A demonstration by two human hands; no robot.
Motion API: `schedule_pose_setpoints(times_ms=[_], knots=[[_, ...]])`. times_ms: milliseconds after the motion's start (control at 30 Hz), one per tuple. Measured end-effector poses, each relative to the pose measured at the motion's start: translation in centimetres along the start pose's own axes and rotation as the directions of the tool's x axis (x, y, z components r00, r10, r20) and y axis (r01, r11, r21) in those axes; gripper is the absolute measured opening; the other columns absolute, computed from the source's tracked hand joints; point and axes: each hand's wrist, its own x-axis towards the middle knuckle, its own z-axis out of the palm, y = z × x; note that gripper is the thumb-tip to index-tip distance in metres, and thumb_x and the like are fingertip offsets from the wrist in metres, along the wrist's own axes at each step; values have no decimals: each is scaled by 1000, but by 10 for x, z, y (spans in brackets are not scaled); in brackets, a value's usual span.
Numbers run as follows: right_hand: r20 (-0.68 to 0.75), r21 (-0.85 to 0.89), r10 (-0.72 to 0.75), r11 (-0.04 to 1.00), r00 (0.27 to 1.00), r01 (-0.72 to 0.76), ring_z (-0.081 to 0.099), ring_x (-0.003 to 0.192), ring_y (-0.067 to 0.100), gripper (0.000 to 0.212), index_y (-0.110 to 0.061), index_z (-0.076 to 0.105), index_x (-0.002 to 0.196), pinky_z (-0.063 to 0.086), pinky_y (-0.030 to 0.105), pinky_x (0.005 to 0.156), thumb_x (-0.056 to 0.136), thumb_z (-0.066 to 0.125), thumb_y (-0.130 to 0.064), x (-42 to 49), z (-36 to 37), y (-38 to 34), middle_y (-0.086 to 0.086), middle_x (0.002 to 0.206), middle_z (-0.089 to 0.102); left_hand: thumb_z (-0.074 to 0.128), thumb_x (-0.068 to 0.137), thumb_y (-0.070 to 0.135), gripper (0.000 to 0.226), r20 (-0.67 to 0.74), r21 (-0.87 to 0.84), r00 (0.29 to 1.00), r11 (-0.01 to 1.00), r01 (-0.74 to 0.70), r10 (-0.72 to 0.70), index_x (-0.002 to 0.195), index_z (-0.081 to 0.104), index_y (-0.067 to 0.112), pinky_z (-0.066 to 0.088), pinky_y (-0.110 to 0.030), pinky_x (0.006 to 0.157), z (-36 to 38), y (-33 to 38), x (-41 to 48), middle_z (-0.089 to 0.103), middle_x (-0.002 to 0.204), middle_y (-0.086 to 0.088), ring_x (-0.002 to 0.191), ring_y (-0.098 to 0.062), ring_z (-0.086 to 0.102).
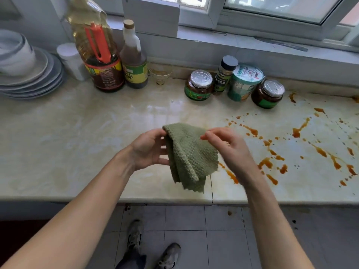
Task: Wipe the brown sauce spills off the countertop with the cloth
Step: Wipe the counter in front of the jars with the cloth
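Bare forearms — scuffed grey sneakers, dark trousers.

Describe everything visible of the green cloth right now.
The cloth is olive green, a textured waffle-like weave with zigzag-cut edges, no stains showing. It hangs loosely folded, held up over the countertop, left of the sauce spills. The left hand grips its top left corner; the right hand pinches its top right edge.

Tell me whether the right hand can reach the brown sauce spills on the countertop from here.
Probably yes. The right hand, pinching the cloth, hangs right beside the nearest brown sauce spills; nothing stands between them, and the jars sit farther back by the wall.
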Motion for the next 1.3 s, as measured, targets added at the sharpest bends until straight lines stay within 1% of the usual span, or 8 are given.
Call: schedule_pose_setpoints(times_ms=[100,233,467,633,767,1000,1200,1300], knots=[[-118,-385,27,920,993,-71,51,113,18,32,-19,66,111,38,31,94,93,57,-43,15,59,40,1,115,57,36,92,5,30,-339,442,941,882,167,-8,110,59,12,58,-43,73,-20,-13,-2,62,112,-7,97,-21,64],[-133,-647,95,746,987,-159,23,143,38,66,-10,47,139,18,49,115,93,31,-56,4,141,89,18,152,34,41,88,2,27,-508,574,837,805,153,203,105,57,14,59,-41,71,-43,-18,6,60,110,-11,98,-24,63],[154,-813,-148,544,977,210,1,150,22,64,-22,28,151,5,49,119,93,30,-49,8,127,124,3,163,13,45,85,2,31,-443,840,734,524,140,515,108,61,13,48,-38,91,-46,-21,14,65,106,-6,100,-25,59],[125,-730,-54,671,991,129,-6,149,18,71,-20,36,144,-1,50,120,79,27,-48,-3,119,109,1,163,9,43,85,0,34,-393,888,714,440,131,580,112,60,12,48,-41,92,-53,-25,18,64,110,-8,104,-26,58],[137,-594,-147,779,980,200,15,147,16,38,-18,51,114,9,50,119,92,38,-45,-17,169,92,0,147,39,43,85,-3,36,-360,914,720,378,146,593,114,58,12,46,-41,90,-47,-30,28,61,116,-11,107,-29,56],[-53,-820,-199,568,979,71,19,148,22,58,-18,33,149,17,51,116,97,34,-43,-21,121,132,6,156,30,41,84,-6,43,-320,938,734,311,155,599,121,55,10,45,-40,88,-48,-31,29,56,123,-14,110,-32,54],[290,-800,-216,480,932,360,2,150,19,62,-22,22,154,11,51,117,99,30,-49,-22,168,114,0,162,14,41,81,-9,55,-279,951,781,277,141,559,131,52,12,42,-38,100,-43,-38,37,48,140,-7,123,-30,49],[242,-839,-191,451,951,304,0,150,16,62,-26,19,154,10,49,118,99,26,-53,1,135,125,-4,163,11,40,84,-7,57,-262,958,793,248,145,550,135,51,15,38,-38,108,-43,-41,40,42,147,-5,132,-26,44]])
